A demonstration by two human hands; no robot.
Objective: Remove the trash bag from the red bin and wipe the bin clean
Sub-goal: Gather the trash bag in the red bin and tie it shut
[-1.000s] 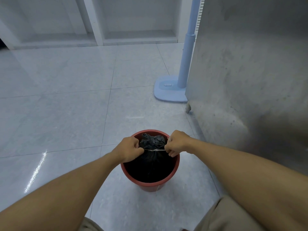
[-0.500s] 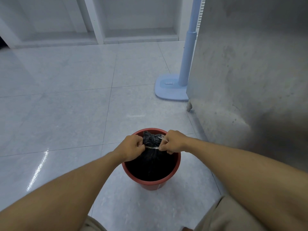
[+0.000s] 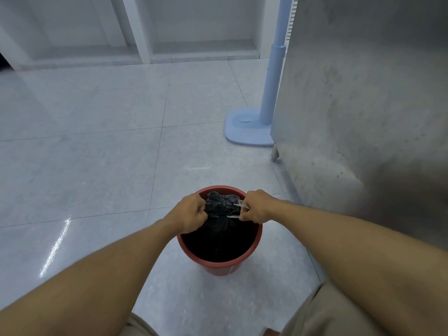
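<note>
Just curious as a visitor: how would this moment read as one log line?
stage: closing bag | left hand: grips black trash bag neck | right hand: pinches pale tie strip | bag: inside red bin | wipe: not started

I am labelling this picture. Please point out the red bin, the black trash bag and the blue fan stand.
red bin (image 3: pixel 219 264): head view, front of the rim.
black trash bag (image 3: pixel 221 205): head view, gathered neck.
blue fan stand (image 3: pixel 244 132): head view, flat base.
</note>
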